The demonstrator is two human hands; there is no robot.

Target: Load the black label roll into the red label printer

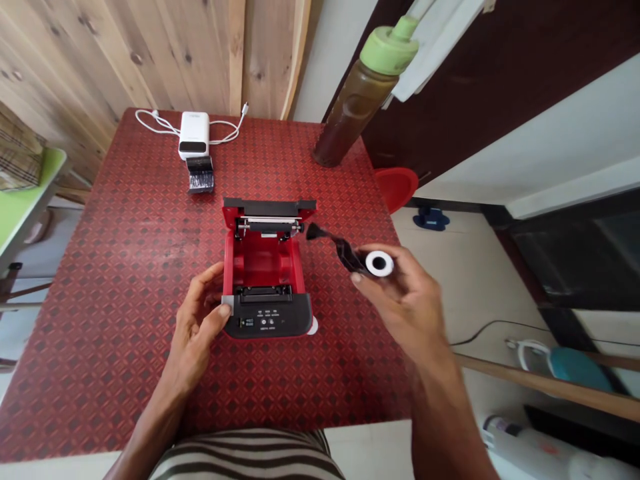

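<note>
A small red and black receipt printer [270, 315] stands on the table, its lid [270, 208] raised and the red paper compartment [263, 263] exposed. My left hand [197, 327] grips the printer's near left corner, thumb on the front panel and fingers along the side. To the right of the printer, my right hand [407, 293] is closed around a small paper roll [379, 264]. The roll's white end with its dark core faces me. From it a dark, twisted strip [345, 253] trails left toward the lid. Some of the right fingers are hidden behind the roll.
A white power bank [194, 133] with a white cable [227, 133] lies at the far left, a crumpled dark strip [201, 177] beside it. A tall green-capped bottle [350, 107] stands at the far right. A red stool [400, 187] is beyond the table's right edge.
</note>
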